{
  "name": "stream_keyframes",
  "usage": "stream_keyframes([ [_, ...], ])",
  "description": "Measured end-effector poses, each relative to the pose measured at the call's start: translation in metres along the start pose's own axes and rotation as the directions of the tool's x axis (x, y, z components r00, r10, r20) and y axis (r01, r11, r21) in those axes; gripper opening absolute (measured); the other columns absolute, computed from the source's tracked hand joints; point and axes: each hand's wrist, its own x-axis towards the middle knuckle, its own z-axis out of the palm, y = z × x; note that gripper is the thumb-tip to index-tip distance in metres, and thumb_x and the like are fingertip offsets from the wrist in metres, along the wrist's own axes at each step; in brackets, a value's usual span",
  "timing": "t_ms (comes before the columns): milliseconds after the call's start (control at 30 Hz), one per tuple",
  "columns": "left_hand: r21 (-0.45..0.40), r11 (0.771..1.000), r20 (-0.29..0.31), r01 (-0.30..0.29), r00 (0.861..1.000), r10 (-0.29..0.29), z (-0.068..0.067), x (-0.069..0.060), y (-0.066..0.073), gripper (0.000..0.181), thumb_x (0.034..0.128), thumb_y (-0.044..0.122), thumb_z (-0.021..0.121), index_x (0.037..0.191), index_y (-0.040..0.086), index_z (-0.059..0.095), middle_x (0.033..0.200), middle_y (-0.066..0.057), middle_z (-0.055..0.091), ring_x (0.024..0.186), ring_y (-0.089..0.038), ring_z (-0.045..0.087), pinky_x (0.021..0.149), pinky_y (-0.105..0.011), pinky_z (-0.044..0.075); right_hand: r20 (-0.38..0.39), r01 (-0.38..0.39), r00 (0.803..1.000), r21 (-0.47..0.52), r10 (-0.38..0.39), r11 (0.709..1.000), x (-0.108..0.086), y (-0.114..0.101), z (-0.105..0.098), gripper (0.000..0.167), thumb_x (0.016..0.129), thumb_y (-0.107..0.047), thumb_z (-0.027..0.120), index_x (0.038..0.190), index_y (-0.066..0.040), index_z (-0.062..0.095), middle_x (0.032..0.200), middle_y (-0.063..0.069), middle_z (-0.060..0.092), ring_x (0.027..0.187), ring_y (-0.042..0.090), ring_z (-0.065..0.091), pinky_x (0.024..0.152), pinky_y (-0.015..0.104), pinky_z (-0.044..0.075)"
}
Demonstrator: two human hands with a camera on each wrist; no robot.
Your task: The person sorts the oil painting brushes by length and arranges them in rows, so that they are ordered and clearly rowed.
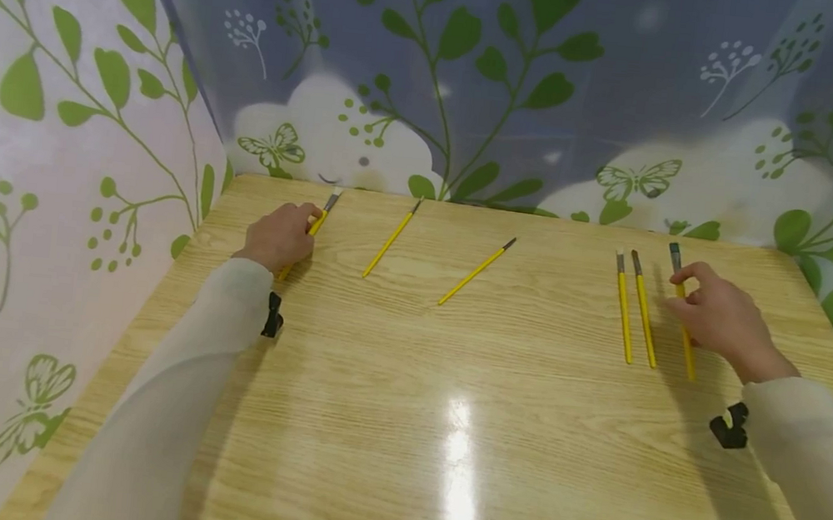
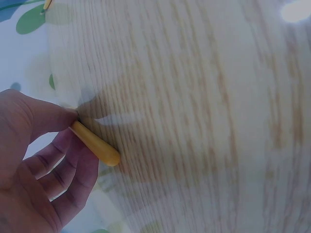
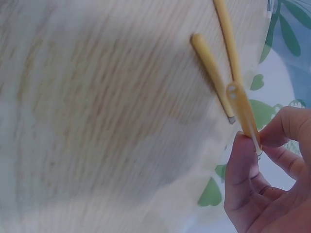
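At the far left of the table, my left hand (image 1: 279, 237) pinches a yellow-handled paintbrush (image 1: 324, 216) whose pale-tipped bristles point toward the back edge. In the left wrist view the rounded handle end (image 2: 99, 147) sticks out past the thumb and fingers. Over on the right, my right hand (image 1: 723, 316) pinches another yellow paintbrush (image 1: 688, 357) with dark, greenish bristles, between thumb and fingertips. Its handle (image 3: 244, 112) shows in the right wrist view. Just left of it lie two more brushes, one light-tipped (image 1: 625, 314) and one dark-tipped (image 1: 644, 315), side by side.
Two thin brushes lie slanted mid-table, one near the back edge (image 1: 391, 242) and one closer to the centre (image 1: 474, 274). The wood-grain table (image 1: 341, 420) meets leaf-patterned fabric (image 1: 478, 90) at the back and left. A light reflection shows near the front.
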Motion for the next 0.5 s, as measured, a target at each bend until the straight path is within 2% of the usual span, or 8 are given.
stream_keyframes([
  [133,-0.003,1.000,0.002,0.000,1.000,0.000,0.000,-0.001,-0.001,0.057,0.1098,0.013,0.048,0.166,0.012,0.042,0.146,-0.020,0.059,0.111,-0.037,0.065,0.086,-0.054,0.055,-0.004,0.012,1.000,-0.009,-0.012,1.000,0.001,-0.009,0.000,0.053,0.110,-0.026,0.055,0.151,0.005,0.042,0.085,0.016,0.064,0.062,0.026,0.061,0.059,0.040,0.050],
  [267,-0.007,1.000,0.003,0.001,1.000,-0.001,0.000,0.000,-0.001,0.057,0.1100,0.013,0.048,0.166,0.012,0.041,0.147,-0.020,0.059,0.114,-0.037,0.065,0.087,-0.054,0.056,-0.008,0.019,1.000,0.000,-0.019,1.000,0.002,-0.018,0.001,0.052,0.110,-0.024,0.056,0.151,0.005,0.043,0.094,0.019,0.066,0.065,0.026,0.063,0.060,0.039,0.054],
  [500,-0.018,1.000,0.007,-0.004,1.000,0.004,0.000,0.001,0.000,0.057,0.1096,0.013,0.049,0.166,0.013,0.042,0.148,-0.020,0.059,0.116,-0.038,0.066,0.088,-0.055,0.057,0.004,0.040,0.999,0.004,-0.040,0.999,0.003,-0.029,0.005,0.050,0.110,-0.022,0.052,0.151,0.005,0.044,0.091,0.017,0.065,0.060,0.026,0.061,0.059,0.039,0.055],
])
